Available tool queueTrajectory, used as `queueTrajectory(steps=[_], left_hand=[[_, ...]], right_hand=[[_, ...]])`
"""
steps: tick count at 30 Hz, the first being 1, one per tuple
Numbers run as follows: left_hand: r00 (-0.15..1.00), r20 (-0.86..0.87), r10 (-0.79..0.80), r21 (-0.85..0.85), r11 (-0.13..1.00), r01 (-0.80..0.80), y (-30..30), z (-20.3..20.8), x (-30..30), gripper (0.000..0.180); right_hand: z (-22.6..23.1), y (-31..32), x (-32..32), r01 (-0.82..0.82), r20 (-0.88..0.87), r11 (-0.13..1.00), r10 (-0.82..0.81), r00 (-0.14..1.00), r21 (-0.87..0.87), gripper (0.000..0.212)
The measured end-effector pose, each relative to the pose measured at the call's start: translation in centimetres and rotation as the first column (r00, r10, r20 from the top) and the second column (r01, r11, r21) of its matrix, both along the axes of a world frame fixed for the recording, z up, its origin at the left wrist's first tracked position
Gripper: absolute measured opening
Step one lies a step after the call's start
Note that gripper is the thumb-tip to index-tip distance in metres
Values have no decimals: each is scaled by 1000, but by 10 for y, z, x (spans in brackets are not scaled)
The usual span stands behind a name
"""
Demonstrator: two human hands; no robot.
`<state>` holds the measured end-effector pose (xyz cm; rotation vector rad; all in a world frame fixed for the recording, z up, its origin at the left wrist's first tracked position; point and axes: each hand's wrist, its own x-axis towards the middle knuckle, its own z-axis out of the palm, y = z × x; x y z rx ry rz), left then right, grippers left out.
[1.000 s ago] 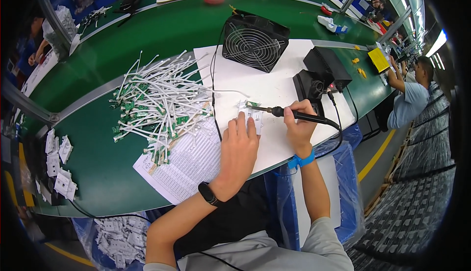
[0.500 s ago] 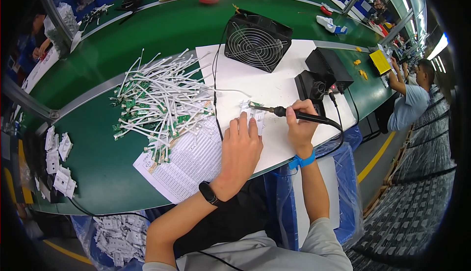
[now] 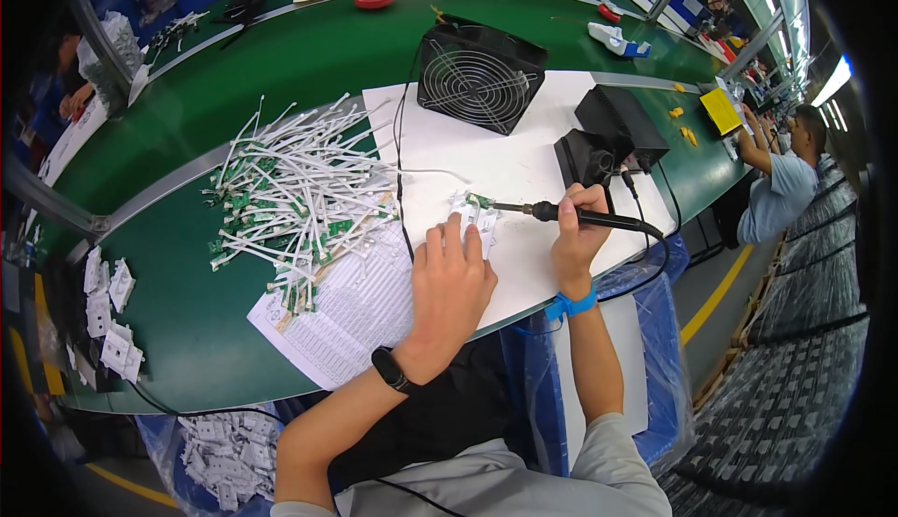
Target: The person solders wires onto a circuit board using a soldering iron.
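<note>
My left hand [image 3: 452, 278] lies over a white plastic part [image 3: 482, 218], its fingertips holding the part down on the white sheet [image 3: 524, 283]. At the part's far end sits a small green circuit board [image 3: 480, 201]. My right hand [image 3: 580, 236] is closed round the black handle of a soldering iron [image 3: 603, 218]. The iron's metal tip points left at the board's right edge; whether it touches cannot be made out. Left of the sheet is a pile of white cables with green boards [image 3: 309, 180], partly over a printed paper [image 3: 337, 316].
A black fan [image 3: 482, 77] stands behind my hands, its cable running down the sheet. Black boxes [image 3: 622, 124] are at the right. White plastic parts [image 3: 117, 349] lie far left; more fill a bin [image 3: 224, 456] below. A co-worker [image 3: 781, 189] sits at the far right.
The soldering iron's tip has drawn back slightly to the right, uncovering more of the green board. My left hand stays on the white part. The whole view has shifted a little.
</note>
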<state>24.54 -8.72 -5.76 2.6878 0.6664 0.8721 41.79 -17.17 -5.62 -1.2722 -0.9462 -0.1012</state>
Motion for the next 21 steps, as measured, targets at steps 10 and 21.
queueTrajectory(steps=[10, 21], left_hand=[[1000, 4, -6, -5, 1000, 6, 0, 2, -1, 44], [1000, 3, -9, -22, 1000, 10, 1, 3, -1, 43]], right_hand=[[-1, -1, 1, 7, 19, 1000, -7, 1000, -13, 19], [-1, -2, 1, 20, 57, 1000, -19, 998, -24, 19]])
